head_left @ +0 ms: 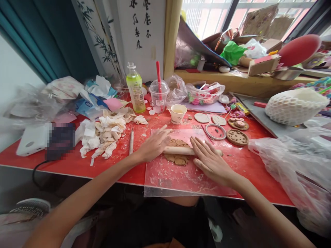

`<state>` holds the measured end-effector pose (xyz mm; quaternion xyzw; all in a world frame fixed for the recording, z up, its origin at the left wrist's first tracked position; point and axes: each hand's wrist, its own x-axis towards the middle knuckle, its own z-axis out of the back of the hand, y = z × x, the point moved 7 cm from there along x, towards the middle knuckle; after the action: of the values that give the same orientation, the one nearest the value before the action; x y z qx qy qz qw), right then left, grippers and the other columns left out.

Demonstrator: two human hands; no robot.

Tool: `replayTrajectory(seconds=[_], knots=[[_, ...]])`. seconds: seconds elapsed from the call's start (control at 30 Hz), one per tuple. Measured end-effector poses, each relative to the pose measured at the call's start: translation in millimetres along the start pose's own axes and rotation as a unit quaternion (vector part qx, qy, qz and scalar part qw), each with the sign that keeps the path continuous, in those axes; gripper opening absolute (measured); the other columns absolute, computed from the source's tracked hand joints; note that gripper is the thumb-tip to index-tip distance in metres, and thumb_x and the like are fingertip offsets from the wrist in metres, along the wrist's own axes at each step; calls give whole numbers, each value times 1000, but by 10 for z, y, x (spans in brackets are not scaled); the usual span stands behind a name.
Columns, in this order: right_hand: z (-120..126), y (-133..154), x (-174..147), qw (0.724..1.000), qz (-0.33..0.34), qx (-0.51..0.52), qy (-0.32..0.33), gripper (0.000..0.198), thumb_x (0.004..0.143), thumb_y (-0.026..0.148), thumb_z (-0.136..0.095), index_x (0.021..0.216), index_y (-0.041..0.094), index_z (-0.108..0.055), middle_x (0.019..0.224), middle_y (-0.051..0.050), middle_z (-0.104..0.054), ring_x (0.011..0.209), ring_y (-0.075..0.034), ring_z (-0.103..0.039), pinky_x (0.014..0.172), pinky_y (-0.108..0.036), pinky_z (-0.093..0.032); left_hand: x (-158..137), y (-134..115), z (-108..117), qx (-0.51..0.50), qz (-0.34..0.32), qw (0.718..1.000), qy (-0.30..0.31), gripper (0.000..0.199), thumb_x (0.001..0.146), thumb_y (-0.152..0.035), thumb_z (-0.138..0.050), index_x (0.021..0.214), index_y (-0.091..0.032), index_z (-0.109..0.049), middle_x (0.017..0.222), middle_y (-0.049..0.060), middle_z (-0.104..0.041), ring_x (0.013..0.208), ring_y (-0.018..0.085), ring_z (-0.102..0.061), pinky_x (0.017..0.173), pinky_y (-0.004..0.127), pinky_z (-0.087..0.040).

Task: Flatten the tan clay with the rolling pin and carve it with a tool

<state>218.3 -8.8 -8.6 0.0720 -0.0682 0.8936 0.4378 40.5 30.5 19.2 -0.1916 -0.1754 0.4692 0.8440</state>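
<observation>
A pale wooden rolling pin (178, 150) lies across a flattened sheet of brown clay (177, 160) on a clear plastic board (165, 179). My left hand (154, 144) is at the pin's left end, fingers stretched forward; its palm hides that end. Over the right part of the pin lies my right hand (210, 161), flat with fingers extended and pointing away from me. Neither hand wraps round the pin. Clay shows above and below the pin, its edge uneven. Bits of clay are scattered over the board.
Behind the board stand a paper cup (178, 114), a plastic cup with red straw (159, 96) and a green drink bottle (136, 89). Crumpled tissues (106, 132) lie left, near a thin tool (131, 142). A ring (215, 132) and decorated clay discs (237, 137) sit right, beside plastic bags (292, 162).
</observation>
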Motion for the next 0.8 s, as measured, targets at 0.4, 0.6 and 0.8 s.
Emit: replayTrajectory(seconds=[0.4,0.6,0.8], knots=[[-67,-287,449,997,-76,-11,7,69,94,51,-12,147,14,10,154,-12,-12,143,-21,-10,115,-48,-12,446,56,47,261,-69,957,-109,54,98,-36,-22,138,-2,-33,149,17,-28,142,24,-13,117,42,-11],[32,210,-229,1000,-8,-4,-10,73,94,53,-17,147,13,11,155,-10,-9,143,-20,-8,115,-45,-18,-181,-148,-201,204,-63,977,17,58,98,-43,-16,142,-8,-29,148,12,-34,138,22,-28,114,42,-22],[67,293,-401,999,27,31,5,70,93,53,-15,148,16,11,155,-9,-10,143,-21,-7,113,-44,-23,-348,-225,-237,196,-85,976,38,58,98,-43,-17,144,-9,-26,150,11,-28,139,21,-27,112,39,-25]])
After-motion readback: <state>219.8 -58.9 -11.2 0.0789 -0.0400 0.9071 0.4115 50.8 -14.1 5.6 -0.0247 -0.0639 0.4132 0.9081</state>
